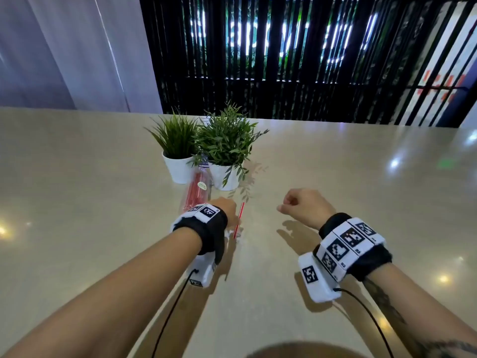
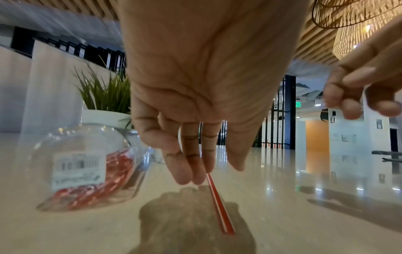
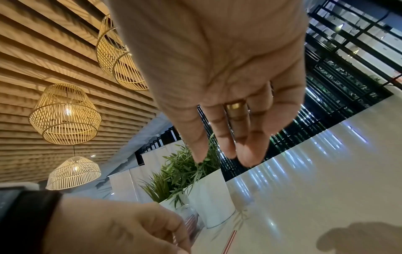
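Observation:
A red-and-white striped straw [image 1: 237, 220] [image 2: 219, 209] slants down to the beige table [image 1: 335, 164], its lower end touching the surface. My left hand [image 1: 227, 210] [image 2: 211, 173] pinches its upper part; the straw runs up behind the fingers [image 2: 185, 171]. A clear packet of red straws [image 1: 196, 195] [image 2: 87, 171] lies on the table just left of that hand. My right hand [image 1: 291, 202] [image 3: 226, 154] hovers above the table to the right, fingers loosely curled and holding nothing. The straw's tip [image 3: 231, 240] also shows in the right wrist view.
Two green plants in white pots [image 1: 178, 169] [image 1: 224, 177] stand just behind the packet. A black slatted screen [image 1: 284, 60] rises beyond the far table edge. Bare table stretches left, right and toward me. Cables trail from both wrist cameras.

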A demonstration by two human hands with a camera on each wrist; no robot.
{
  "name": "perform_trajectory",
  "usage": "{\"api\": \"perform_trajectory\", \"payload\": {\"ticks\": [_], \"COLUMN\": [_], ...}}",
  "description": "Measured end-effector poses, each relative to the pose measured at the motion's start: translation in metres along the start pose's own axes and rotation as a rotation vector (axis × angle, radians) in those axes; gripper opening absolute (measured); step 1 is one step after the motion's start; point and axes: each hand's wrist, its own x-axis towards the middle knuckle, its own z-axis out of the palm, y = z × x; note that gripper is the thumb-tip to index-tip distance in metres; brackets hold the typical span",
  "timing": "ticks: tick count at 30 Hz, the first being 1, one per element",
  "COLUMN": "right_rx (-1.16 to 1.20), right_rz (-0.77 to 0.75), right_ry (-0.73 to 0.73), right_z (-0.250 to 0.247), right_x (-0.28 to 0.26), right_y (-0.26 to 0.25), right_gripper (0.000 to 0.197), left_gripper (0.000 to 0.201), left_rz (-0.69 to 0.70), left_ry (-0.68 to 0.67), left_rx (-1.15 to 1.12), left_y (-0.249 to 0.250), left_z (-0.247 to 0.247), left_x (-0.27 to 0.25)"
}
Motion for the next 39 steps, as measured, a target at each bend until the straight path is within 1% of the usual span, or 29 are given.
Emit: {"api": "perform_trajectory", "payload": {"ticks": [3,4,6,8,9,10,11,12,14,16,19,24,27,30,32,34,37,39], "right_rx": [-0.004,0.011,0.035,0.032,0.031,0.030,0.030,0.031,0.034,0.026,0.021,0.052,0.126,0.185,0.183,0.174,0.168,0.171], "right_rz": [0.016,0.019,0.018,0.020,0.022,0.024,0.023,0.020,0.020,0.020,0.027,0.023,0.025,0.025,0.014,0.005,-0.001,-0.010], "right_ry": [-0.122,-0.145,-0.153,-0.135,-0.128,-0.123,-0.119,-0.110,-0.092,-0.074,-0.048,-0.023,-0.038,-0.053,-0.047,-0.037,-0.032,-0.038], "right_z": [0.002,0.003,0.006,0.008,0.010,0.011,0.013,0.014,0.014,0.014,0.014,0.014,0.013,0.013,0.014,0.016,0.019,0.024], "right_x": [0.001,0.001,0.002,0.003,0.003,0.003,0.003,0.003,0.003,0.004,0.006,0.008,0.007,0.008,0.010,0.012,0.016,0.019], "right_y": [-0.001,-0.003,-0.003,-0.004,-0.004,-0.005,-0.004,-0.004,-0.002,0.002,0.006,0.010,0.010,0.008,0.007,0.007,0.002,-0.005], "right_gripper": [0.023,0.024,0.025,0.027,0.027,0.026,0.026,0.027,0.030,0.031,0.032,0.031,0.028,0.030,0.030,0.030,0.029,0.026], "left_gripper": [0.037,0.039,0.039,0.038,0.042,0.045,0.043,0.037,0.028,0.024,0.024,0.032,0.029,0.021,0.025,0.026,0.022,0.020], "left_rz": [-0.042,-0.045,-0.059,-0.097,-0.104,-0.118,-0.115,-0.107,-0.081,-0.100,-0.118,-0.117,-0.098,-0.079,-0.054,-0.021,0.029,0.080], "left_ry": [-0.040,-0.029,-0.005,-0.027,-0.040,-0.071,-0.083,-0.091,-0.047,-0.017,-0.002,-0.025,-0.034,-0.021,-0.014,0.033,0.179,0.247], "left_rx": [-0.045,-0.055,-0.052,-0.055,-0.048,-0.042,-0.049,-0.064,-0.092,-0.136,-0.178,-0.225,-0.198,-0.162,-0.157,-0.175,-0.241,-0.320], "left_y": [0.001,0.002,0.002,-0.004,-0.007,-0.009,-0.010,-0.009,0.001,0.004,0.004,0.006,0.008,0.007,0.004,-0.002,-0.014,-0.021], "left_z": [0.013,0.017,0.028,0.047,0.055,0.059,0.061,0.057,0.042,0.037,0.036,0.038,0.041,0.040,0.037,0.036,0.032,0.027], "left_x": [0.015,0.020,0.035,0.064,0.075,0.078,0.079,0.072,0.047,0.038,0.035,0.033,0.030,0.028,0.025,0.021,0.010,0.004]}}
